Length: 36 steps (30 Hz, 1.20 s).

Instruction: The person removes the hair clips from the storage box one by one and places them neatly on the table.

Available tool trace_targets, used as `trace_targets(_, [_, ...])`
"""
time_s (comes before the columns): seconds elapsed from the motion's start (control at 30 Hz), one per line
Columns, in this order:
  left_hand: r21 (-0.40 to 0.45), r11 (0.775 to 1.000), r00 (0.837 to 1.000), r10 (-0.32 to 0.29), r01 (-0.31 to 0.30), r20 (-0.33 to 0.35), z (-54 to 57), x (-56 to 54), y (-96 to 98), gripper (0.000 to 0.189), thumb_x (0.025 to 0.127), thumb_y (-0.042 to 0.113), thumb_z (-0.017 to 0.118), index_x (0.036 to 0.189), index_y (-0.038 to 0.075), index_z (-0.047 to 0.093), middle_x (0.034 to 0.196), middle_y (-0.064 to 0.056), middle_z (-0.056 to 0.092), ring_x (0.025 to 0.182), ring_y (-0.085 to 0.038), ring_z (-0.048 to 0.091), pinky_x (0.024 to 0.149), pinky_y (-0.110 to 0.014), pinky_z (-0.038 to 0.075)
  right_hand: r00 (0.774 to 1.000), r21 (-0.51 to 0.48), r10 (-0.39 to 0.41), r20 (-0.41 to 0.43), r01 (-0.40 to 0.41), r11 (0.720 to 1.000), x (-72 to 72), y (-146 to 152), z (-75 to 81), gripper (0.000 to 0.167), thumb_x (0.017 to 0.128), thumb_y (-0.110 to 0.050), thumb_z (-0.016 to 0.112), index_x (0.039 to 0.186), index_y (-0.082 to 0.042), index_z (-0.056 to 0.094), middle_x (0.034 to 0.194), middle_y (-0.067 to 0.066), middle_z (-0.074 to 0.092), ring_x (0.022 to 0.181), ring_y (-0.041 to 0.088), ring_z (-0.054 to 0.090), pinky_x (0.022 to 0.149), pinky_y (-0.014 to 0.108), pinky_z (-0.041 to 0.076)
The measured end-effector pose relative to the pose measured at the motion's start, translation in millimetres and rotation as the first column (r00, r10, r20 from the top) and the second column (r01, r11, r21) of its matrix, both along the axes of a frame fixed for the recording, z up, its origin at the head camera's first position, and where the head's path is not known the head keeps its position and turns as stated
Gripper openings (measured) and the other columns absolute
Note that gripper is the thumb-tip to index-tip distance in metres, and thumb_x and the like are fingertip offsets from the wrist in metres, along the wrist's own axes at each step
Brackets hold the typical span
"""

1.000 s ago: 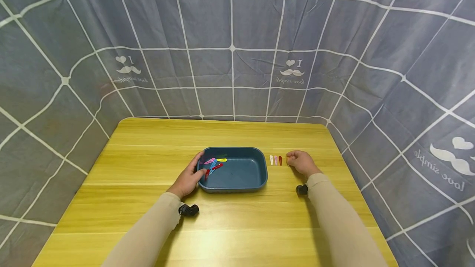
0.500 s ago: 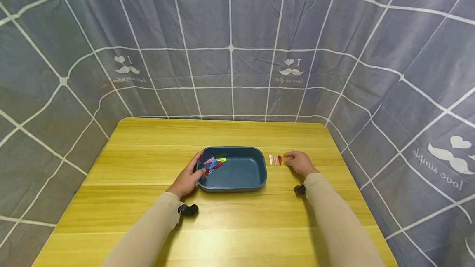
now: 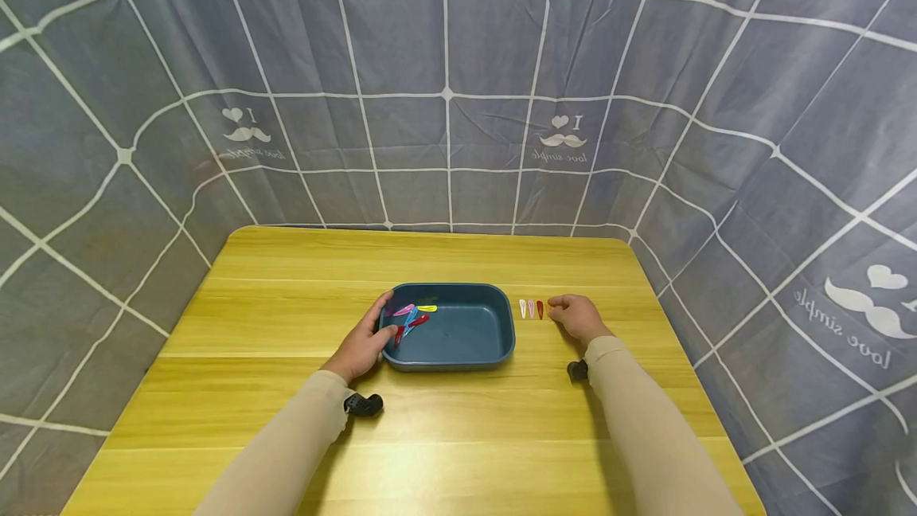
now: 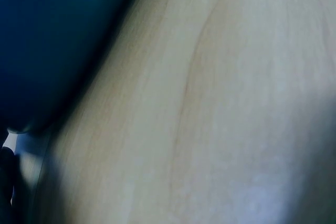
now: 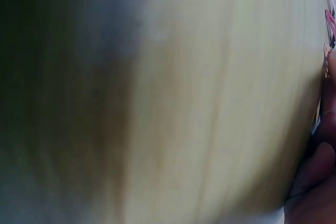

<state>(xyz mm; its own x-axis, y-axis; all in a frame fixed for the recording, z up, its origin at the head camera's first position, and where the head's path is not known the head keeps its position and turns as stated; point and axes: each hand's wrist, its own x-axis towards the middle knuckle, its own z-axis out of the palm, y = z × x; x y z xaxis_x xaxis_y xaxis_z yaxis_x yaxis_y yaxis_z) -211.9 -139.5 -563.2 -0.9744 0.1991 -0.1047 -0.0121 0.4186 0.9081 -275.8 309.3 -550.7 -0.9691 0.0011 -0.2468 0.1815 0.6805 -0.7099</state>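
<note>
My left hand (image 3: 358, 347) grips the left end of a dark blue plastic basin (image 3: 469, 337), thumb over the rim. Inside, at that end, lie several snap hair clips: a pink clip (image 3: 404, 310), a yellow clip (image 3: 427, 309), a red clip (image 3: 419, 321) and blue ones, with another red one near the thumb. Right of the basin, a white hair clip (image 3: 523, 309), a pink hair clip (image 3: 532, 309) and a red hair clip (image 3: 540, 310) stand in a row on the table. Beside them my right hand (image 3: 582, 319) pinches an orange hair clip (image 3: 550, 307), mostly hidden by the fingertips.
The yellow wood-grain table (image 3: 458, 444) reaches back to a grey checked curtain (image 3: 494, 126), which also hangs along both sides. In the left wrist view the basin's wall (image 4: 47, 40) fills the upper left. A black wrist camera (image 3: 364, 405) sits below the left hand.
The right hand has shifted slightly left with the orange hair clip, closer to the red one in the row. The left hand and basin stay in place.
</note>
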Motion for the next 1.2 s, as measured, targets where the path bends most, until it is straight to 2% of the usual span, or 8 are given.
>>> trace_targets(0.07, [0.000, 1.000, 1.000, -0.002, 0.002, -0.007, 0.1, -0.3, -0.3, 0.070, 0.109, 0.026, 0.053, 0.168, 0.041, 0.019, 0.177, -0.012, 0.019, 0.153, -0.042, 0.038, 0.124, -0.059, 0.034, 1.000, 0.000, -0.003, 0.001, 0.003, 1.000, -0.1, 0.4, -1.1, 0.035, 0.105, -0.014, 0.063, 0.137, -0.001, 0.068, 0.145, 0.023, 0.063, 0.137, 0.042, 0.056, 0.114, 0.055, 0.047])
trace_targets(0.1, [0.005, 1.000, 1.000, 0.003, -0.003, -0.007, -0.4, -0.5, -0.4, 0.070, 0.109, 0.025, 0.054, 0.167, 0.042, 0.020, 0.177, -0.010, 0.018, 0.160, -0.041, 0.025, 0.128, -0.061, 0.024, 1.000, -0.001, -0.004, 0.002, 0.004, 1.000, 0.0, 0.7, -1.5, 0.035, 0.105, -0.014, 0.062, 0.137, -0.001, 0.068, 0.145, 0.023, 0.063, 0.136, 0.042, 0.056, 0.114, 0.054, 0.047])
trace_targets(0.17, [0.006, 1.000, 1.000, 0.000, 0.000, -0.006, -0.9, -0.7, -0.6, 0.069, 0.109, 0.026, 0.054, 0.167, 0.042, 0.020, 0.177, -0.009, 0.018, 0.161, -0.041, 0.023, 0.129, -0.062, 0.021, 1.000, -0.001, -0.004, -0.003, 0.004, 1.000, 0.3, 0.7, -1.5, 0.036, 0.105, -0.014, 0.063, 0.137, 0.000, 0.067, 0.143, 0.023, 0.064, 0.134, 0.041, 0.058, 0.112, 0.053, 0.049])
trace_targets(0.37, [0.012, 1.000, 1.000, 0.001, -0.001, 0.004, 1.4, 0.3, -0.1, 0.070, 0.109, 0.025, 0.054, 0.168, 0.041, 0.020, 0.177, -0.010, 0.018, 0.161, -0.041, 0.023, 0.129, -0.062, 0.021, 1.000, 0.026, 0.005, -0.019, -0.005, 1.000, 0.5, -0.8, -0.4, 0.035, 0.104, -0.015, 0.065, 0.135, 0.000, 0.069, 0.139, 0.022, 0.067, 0.129, 0.040, 0.062, 0.108, 0.051, 0.051])
trace_targets(0.63, [0.016, 1.000, 1.000, 0.007, -0.007, 0.007, 1.0, 1.0, -0.1, 0.070, 0.109, 0.025, 0.055, 0.167, 0.042, 0.021, 0.176, -0.013, 0.020, 0.160, -0.042, 0.025, 0.128, -0.063, 0.024, 1.000, 0.015, -0.013, 0.000, 0.013, 1.000, 3.2, -2.2, 0.2, 0.034, 0.106, -0.015, 0.061, 0.137, -0.002, 0.068, 0.145, 0.022, 0.063, 0.136, 0.042, 0.056, 0.114, 0.055, 0.046])
trace_targets(0.9, [0.020, 1.000, 1.000, 0.005, -0.005, 0.011, 1.1, 0.3, -0.3, 0.070, 0.109, 0.025, 0.055, 0.167, 0.043, 0.021, 0.176, -0.011, 0.021, 0.160, -0.042, 0.026, 0.128, -0.064, 0.023, 1.000, -0.003, -0.005, -0.003, 0.005, 1.000, 4.5, 0.2, 1.6, 0.038, 0.106, -0.019, 0.060, 0.141, -0.004, 0.066, 0.147, 0.022, 0.062, 0.137, 0.043, 0.055, 0.115, 0.057, 0.045])
trace_targets(1.1, [0.000, 1.000, 1.000, 0.012, -0.012, 0.009, -1.3, -1.6, -0.8, 0.070, 0.108, 0.027, 0.055, 0.167, 0.044, 0.020, 0.176, -0.012, 0.020, 0.160, -0.042, 0.025, 0.127, -0.064, 0.024, 1.000, -0.020, -0.012, -0.005, 0.012, 1.000, 5.1, 1.9, 1.1, 0.040, 0.106, -0.021, 0.061, 0.142, -0.005, 0.065, 0.135, 0.020, 0.066, 0.126, 0.038, 0.059, 0.109, 0.053, 0.048])
trace_targets(1.2, [-0.001, 1.000, 1.000, 0.006, -0.006, 0.015, -2.3, -1.2, -1.0, 0.070, 0.109, 0.028, 0.055, 0.167, 0.045, 0.020, 0.176, -0.011, 0.020, 0.160, -0.042, 0.026, 0.127, -0.065, 0.023, 1.000, -0.032, -0.020, -0.012, 0.020, 0.999, 5.5, 2.3, -0.6, 0.040, 0.105, -0.020, 0.062, 0.142, -0.004, 0.065, 0.135, 0.021, 0.066, 0.127, 0.038, 0.060, 0.110, 0.052, 0.048])
